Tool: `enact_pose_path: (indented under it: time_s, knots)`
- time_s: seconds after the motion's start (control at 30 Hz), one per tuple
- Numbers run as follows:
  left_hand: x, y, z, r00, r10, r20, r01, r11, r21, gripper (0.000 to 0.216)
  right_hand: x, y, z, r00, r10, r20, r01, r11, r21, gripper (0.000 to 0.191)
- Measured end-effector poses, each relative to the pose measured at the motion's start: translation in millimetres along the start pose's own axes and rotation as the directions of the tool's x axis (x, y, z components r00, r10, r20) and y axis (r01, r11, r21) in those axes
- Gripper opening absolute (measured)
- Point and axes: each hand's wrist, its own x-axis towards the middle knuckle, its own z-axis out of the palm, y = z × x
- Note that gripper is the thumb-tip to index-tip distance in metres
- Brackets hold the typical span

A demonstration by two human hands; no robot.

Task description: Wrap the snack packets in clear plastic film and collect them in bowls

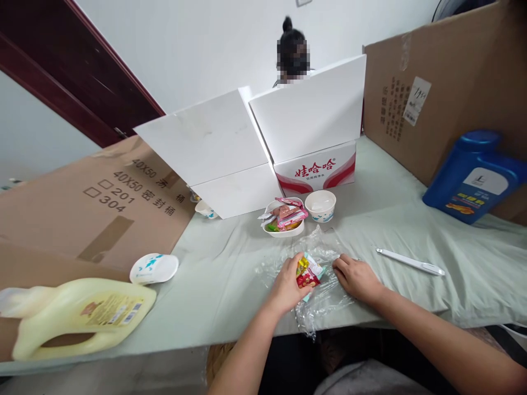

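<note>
My left hand (288,285) is closed around several small wrapped snacks (309,271) in red, yellow and pale wrappers. Beneath them a sheet of clear plastic wrap (307,318) lies crumpled on the cloth and hangs over the table's front edge. My right hand (357,278) rests with curled fingers on the right side of that wrap, seemingly gripping it. Just beyond my hands stands a white oval bowl (284,233) heaped with pink and other wrapped snacks (290,213). Beside it on the right is a white paper bowl (321,207) with blue marks.
A white utility knife (409,261) lies right of my hands. A blue bottle (473,178) leans before a large carton (395,99). White panels (222,129) and a white-red box (315,171) stand behind. Leftward lie a tipped paper cup (154,269), yellow jug (90,307) and carton (123,203). A person sits beyond.
</note>
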Motion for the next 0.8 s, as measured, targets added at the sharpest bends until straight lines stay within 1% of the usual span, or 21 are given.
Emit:
enact_pose_path:
  time_s: [0.03,0.1,0.13,0.17,0.2,0.23,0.27,0.3,0.33,0.37,0.4,0.43,0.47,0.5,0.53,0.57,0.6,0.63,0.67,0.73,0.8]
  knots:
    - [-1.1,-1.8,-5.9,1.0,-0.015,-0.019,0.014,0.997,-0.073,0.078,-0.1,0.2,0.2,1.0,0.002,0.002,-0.002,1.0,0.005,0.024]
    - [2.1,-6.2,-27.0,0.99,-0.103,-0.095,0.082,0.976,-0.202,0.072,-0.2,0.9,1.5,1.0,0.001,0.005,-0.001,1.0,0.014,0.023]
    - [7.0,-8.3,-42.1,0.974,-0.17,-0.152,0.128,0.96,-0.25,0.07,-0.1,1.3,2.3,1.0,-0.002,0.007,0.002,1.0,0.018,0.023]
    - [14.4,-10.1,-59.7,0.942,-0.234,-0.242,0.168,0.95,-0.265,0.069,0.0,1.6,3.0,1.0,-0.005,0.01,0.005,1.0,0.021,0.022]
    - [24.2,-11.2,-78.8,0.892,-0.268,-0.365,0.191,0.953,-0.233,0.067,0.1,1.8,3.5,1.0,-0.008,0.014,0.007,1.0,0.023,0.022]
    - [36.2,-11.7,-98.4,0.841,-0.272,-0.468,0.206,0.96,-0.188,0.068,0.3,1.8,3.9,1.0,-0.007,0.017,0.007,1.0,0.024,0.022]
    - [50.0,-11.5,-117.3,0.808,-0.24,-0.538,0.207,0.971,-0.123,0.07,0.5,1.7,4.0,1.0,-0.006,0.021,0.005,1.0,0.023,0.022]
    - [65.0,-10.6,-134.4,0.793,-0.172,-0.585,0.195,0.98,-0.023,0.072,0.7,1.6,3.9,1.0,-0.003,0.024,0.002,1.0,0.022,0.022]
    - [80.7,-9.1,-148.8,0.803,-0.069,-0.592,0.165,0.98,0.11,0.072,0.8,1.4,3.7,1.0,-0.001,0.025,0.001,1.0,0.022,0.022]
    - [96.5,-7.1,-159.9,0.833,0.052,-0.551,0.116,0.957,0.266,0.07,0.9,1.4,3.5,1.0,-0.002,0.026,0.001,1.0,0.025,0.021]
    - [111.9,-4.7,-167.2,0.875,0.159,-0.457,0.05,0.91,0.412,0.068,0.9,1.4,3.3,1.0,-0.004,0.026,0.003,1.0,0.03,0.021]
    - [126.6,-2.2,-170.7,0.914,0.232,-0.333,-0.023,0.849,0.527,0.066,0.9,1.5,3.3,1.0,-0.006,0.027,0.005,0.999,0.035,0.021]
    - [140.1,0.3,-170.6,0.941,0.277,-0.196,-0.104,0.785,0.611,0.064,1.0,1.7,3.3,1.0,-0.008,0.027,0.007,0.999,0.04,0.021]
    - [152.3,2.5,-167.4,0.952,0.299,-0.068,-0.181,0.727,0.663,0.062,1.0,1.9,3.4,1.0,-0.009,0.027,0.008,0.999,0.044,0.022]
    - [163.1,4.1,-161.8,0.951,0.307,0.036,-0.246,0.681,0.69,0.06,1.2,2.2,3.6,1.0,-0.01,0.028,0.008,0.999,0.047,0.022]
    - [172.6,4.8,-154.8,0.946,0.307,0.106,-0.29,0.65,0.702,0.06,1.4,2.5,3.9,1.0,-0.009,0.029,0.007,0.999,0.049,0.022]
    - [180.8,4.4,-147.1,0.944,0.3,0.14,-0.307,0.638,0.706,0.059,1.6,2.7,4.0,1.0,-0.007,0.029,0.006,0.999,0.052,0.022]
    - [187.8,2.8,-139.6,0.949,0.282,0.139,-0.295,0.649,0.701,0.06,1.9,2.8,4.1,1.0,-0.006,0.03,0.004,0.998,0.055,0.022]
    - [193.6,0.0,-133.1,0.961,0.25,0.118,-0.261,0.683,0.683,0.062,2.2,2.9,4.1,1.0,-0.004,0.03,0.002,0.998,0.059,0.022]
    - [201.6,-8.5,-125.2,0.985,0.16,0.064,-0.167,0.795,0.583,0.066,2.5,2.8,3.7,1.0,-0.002,0.03,0.0,0.998,0.064,0.022]
    - [204.5,-18.9,-124.6,0.996,0.091,0.017,-0.09,0.901,0.424,0.066,2.5,2.6,3.2,1.0,-0.002,0.03,0.0,0.998,0.064,0.022]
